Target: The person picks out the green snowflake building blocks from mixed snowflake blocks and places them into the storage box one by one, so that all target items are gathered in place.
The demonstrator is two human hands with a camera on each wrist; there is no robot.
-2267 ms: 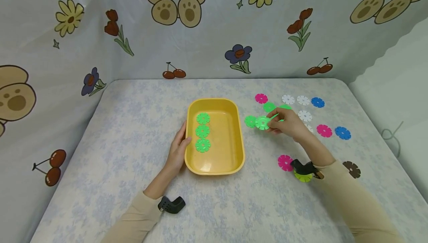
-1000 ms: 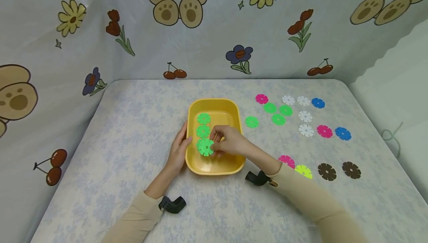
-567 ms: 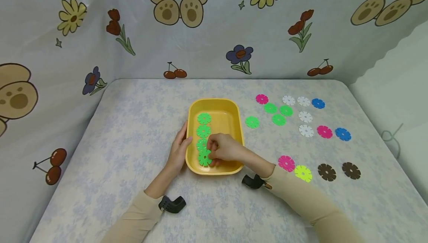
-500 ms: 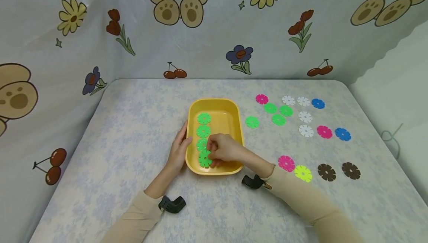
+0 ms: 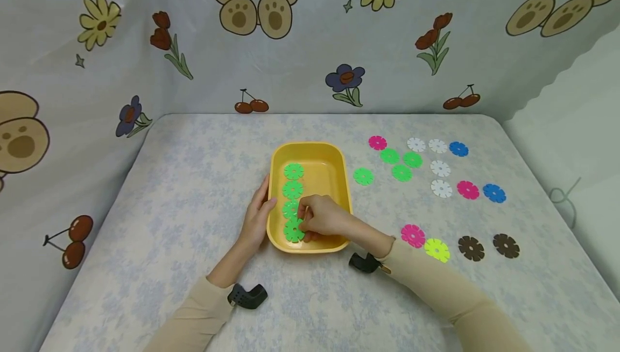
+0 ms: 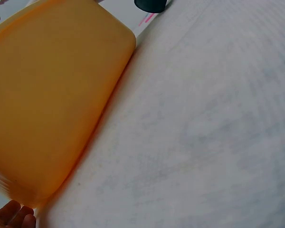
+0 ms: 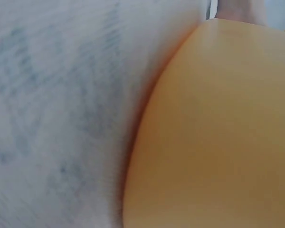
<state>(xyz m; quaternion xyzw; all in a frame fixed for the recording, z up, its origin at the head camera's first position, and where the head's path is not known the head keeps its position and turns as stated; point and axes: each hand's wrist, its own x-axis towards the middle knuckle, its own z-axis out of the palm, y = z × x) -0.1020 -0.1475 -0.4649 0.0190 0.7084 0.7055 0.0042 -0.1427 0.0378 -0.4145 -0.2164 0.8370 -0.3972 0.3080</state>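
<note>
In the head view a yellow tray (image 5: 326, 177) stands mid-table. My left hand (image 5: 254, 217) grips its left side, thumb over the rim and fingers along the outer wall. Some of its fingertips (image 6: 12, 216) show in the left wrist view beside the tray wall (image 6: 47, 95). Inside the tray, my right hand (image 5: 325, 216) pinches a green notched plastic disc (image 5: 293, 231) at the lower end of a column of similar green discs (image 5: 293, 189). That column runs along the tray's left side. In the right wrist view the tray's wall (image 7: 209, 133) hides the hand.
Right of the tray lie more notched discs: several green (image 5: 401, 173), several white (image 5: 440, 168), and pink (image 5: 467, 190), blue (image 5: 494, 193), yellow (image 5: 437, 250) and brown (image 5: 471, 248) ones. A patterned cloth (image 5: 290, 67) hangs behind the table.
My right hand has brought the green disc leftward from the table into the tray, down to the column's lower end, and has barely moved since. The left hand has stayed on the tray.
</note>
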